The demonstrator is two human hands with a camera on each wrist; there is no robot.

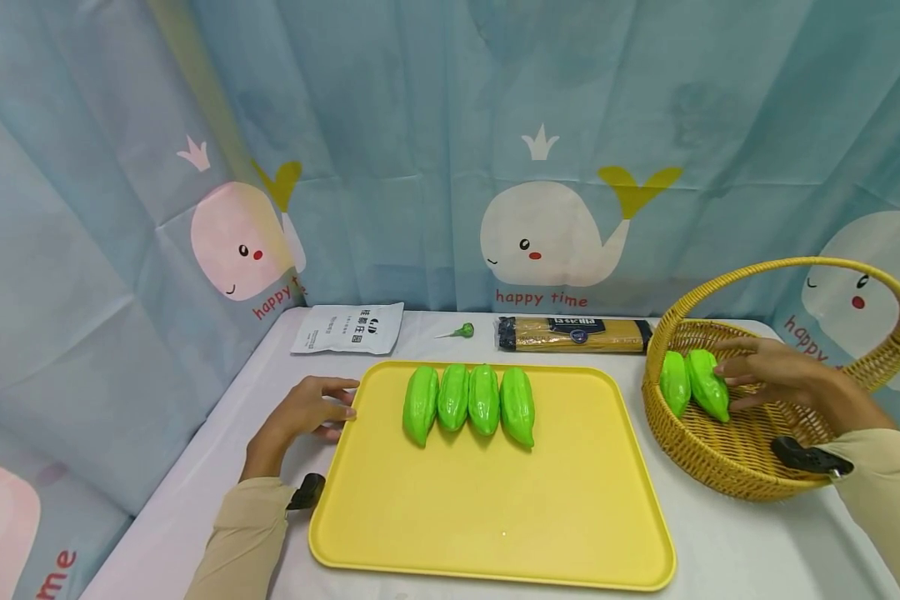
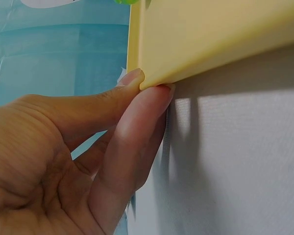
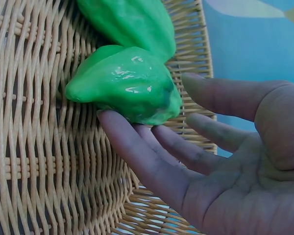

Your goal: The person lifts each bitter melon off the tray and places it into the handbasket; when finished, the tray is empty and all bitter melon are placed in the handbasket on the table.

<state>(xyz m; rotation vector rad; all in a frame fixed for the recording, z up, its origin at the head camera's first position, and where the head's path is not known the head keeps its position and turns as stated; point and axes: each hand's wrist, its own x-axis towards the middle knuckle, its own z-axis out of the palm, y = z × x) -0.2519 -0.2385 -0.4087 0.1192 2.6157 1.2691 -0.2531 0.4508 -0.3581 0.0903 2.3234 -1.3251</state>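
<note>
My left hand [image 1: 311,408] pinches the left rim of the yellow tray [image 1: 480,508] between thumb and fingers, as the left wrist view shows close up. Several glossy green star fruits [image 1: 452,398], ridged and pointed, lie side by side across the tray's far half. Inside the wicker basket [image 1: 690,450], two more lie against its left wall. My right hand [image 1: 780,375] reaches in with fairly straight fingers around the nearer star fruit [image 3: 130,88]. Its index fingertip is right at the fruit's lower edge, and the thumb stands off the blunt end.
Behind the tray lie a white pouch [image 1: 348,328], a small green stemmed piece [image 1: 462,331] and a pack of noodles [image 1: 581,335]. The basket's tall handle [image 1: 780,264] arches over the right forearm. A blue whale-print curtain [image 1: 420,167] hangs behind the table.
</note>
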